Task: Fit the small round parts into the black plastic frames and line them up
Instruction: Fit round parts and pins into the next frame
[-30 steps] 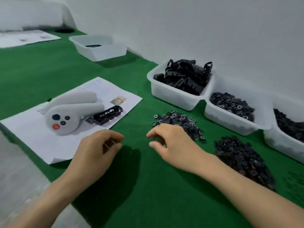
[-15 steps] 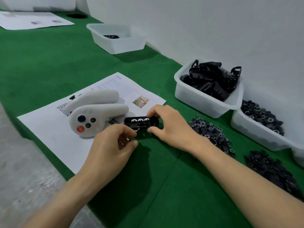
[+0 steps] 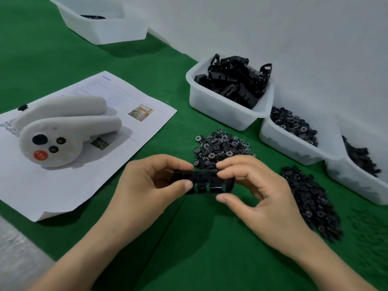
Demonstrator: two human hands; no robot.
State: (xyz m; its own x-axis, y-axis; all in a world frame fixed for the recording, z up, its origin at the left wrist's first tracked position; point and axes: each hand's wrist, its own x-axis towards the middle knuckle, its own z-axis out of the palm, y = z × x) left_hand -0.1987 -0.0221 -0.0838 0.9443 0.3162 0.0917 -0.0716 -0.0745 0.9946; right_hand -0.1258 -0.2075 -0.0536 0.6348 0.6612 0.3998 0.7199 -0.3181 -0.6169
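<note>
I see one black frame (image 3: 202, 182) at lower centre of the frame, over the green worktop (image 3: 189, 253). The left grip (image 3: 147, 185) pinches its left end, thumb in front and fingers over the top. The right grip (image 3: 262, 196) pinches its right end. A pile of small round parts (image 3: 220, 147) lies just behind it. A white bin (image 3: 210, 106) of frames sits at upper right.
</note>
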